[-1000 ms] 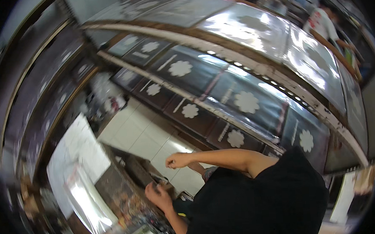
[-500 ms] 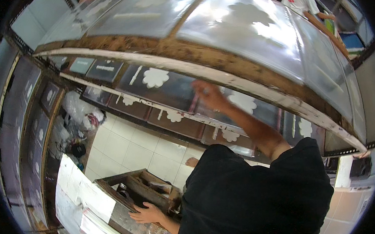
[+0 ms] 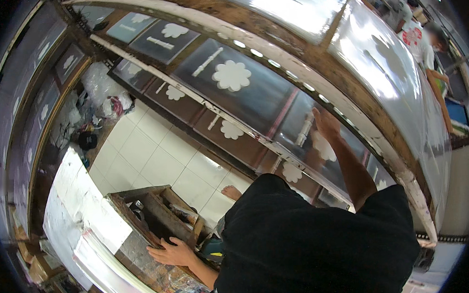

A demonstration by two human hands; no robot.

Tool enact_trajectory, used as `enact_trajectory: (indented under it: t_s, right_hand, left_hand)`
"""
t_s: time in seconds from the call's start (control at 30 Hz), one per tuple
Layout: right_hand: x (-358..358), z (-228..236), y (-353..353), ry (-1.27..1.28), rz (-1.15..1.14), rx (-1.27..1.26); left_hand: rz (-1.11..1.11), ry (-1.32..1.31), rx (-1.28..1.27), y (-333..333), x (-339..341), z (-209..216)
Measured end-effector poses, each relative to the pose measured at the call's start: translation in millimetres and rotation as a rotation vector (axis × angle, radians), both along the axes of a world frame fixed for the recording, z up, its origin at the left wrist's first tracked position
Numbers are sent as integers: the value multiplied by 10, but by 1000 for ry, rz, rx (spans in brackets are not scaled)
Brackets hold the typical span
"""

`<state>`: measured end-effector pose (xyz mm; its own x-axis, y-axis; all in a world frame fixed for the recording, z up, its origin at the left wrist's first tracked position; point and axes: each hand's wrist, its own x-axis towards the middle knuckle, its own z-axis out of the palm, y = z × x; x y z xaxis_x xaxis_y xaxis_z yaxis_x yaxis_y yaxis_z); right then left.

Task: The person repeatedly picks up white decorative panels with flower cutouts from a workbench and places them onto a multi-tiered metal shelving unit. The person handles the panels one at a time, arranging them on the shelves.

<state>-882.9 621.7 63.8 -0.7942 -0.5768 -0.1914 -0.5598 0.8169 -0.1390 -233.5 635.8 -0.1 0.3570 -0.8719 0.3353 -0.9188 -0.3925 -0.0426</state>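
My left hand (image 3: 168, 252) lies with fingers spread on the worn wooden edge of a workbench (image 3: 136, 254), beside an open wooden compartment (image 3: 160, 207). With its arm stretched forward, my right hand (image 3: 325, 123) is over a dark, glossy panel (image 3: 292, 129) on the middle shelf. Its fingers are extended and hold nothing that I can see. Next to them is a pale strip shape (image 3: 304, 130), and the hand and wrist partly cover a pale flower shape (image 3: 325, 147). Whether the fingers touch the panel, I cannot tell. Another dark panel (image 3: 203, 70) with a white flower shape lies to the left.
A shelf edge (image 3: 289, 73) runs just above my right arm, with shiny clear-covered panels (image 3: 382, 51) on top. Brown panels (image 3: 189, 106) lie lower down. Plastic bags (image 3: 102, 87) are heaped at the left by the tiled floor (image 3: 154, 146). Another person (image 3: 419, 44) stands at the far right.
My right hand has moved right along the shelf, from the gap between two panels to the strip and flower shapes. My left hand stays on the bench edge. The whole view has turned.
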Motion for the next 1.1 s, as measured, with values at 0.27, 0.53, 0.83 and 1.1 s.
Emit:
enact_trajectory:
  t_s: [0.27,0.53,0.83,1.1]
  right_hand:
    - [599,22,-638,258,579,-768]
    - [2770,155,-1668,-822,993,-746]
    - [4256,-68,-1486,-1069,1626,-256]
    - [4040,-701,-1318,-1085,1656,-43]
  left_hand:
    - [4,155,-82,-37,-39,198]
    - [56,300,-114,118,-39,314]
    - [50,383,-73,168,-48,345]
    - [44,403,-16,207,-26,417]
